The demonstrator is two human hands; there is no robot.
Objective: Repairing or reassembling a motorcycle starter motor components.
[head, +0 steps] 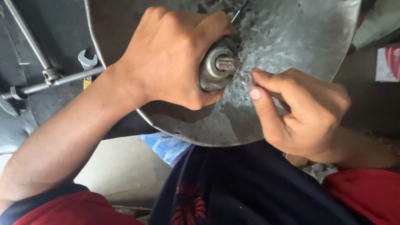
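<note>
Motor part (216,68): grey, cylindrical, splined shaft, left-hand (166,58) held.

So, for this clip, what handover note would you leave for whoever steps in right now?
Left hand: gripping a grey cylindrical metal part with a splined shaft, held over the round metal tray.
Right hand: pinching a small metal clip right beside the shaft end.
Done: part and clip brought together.
Left: clip does not look seated on the shaft yet.
Spanner lies at left.
</note>
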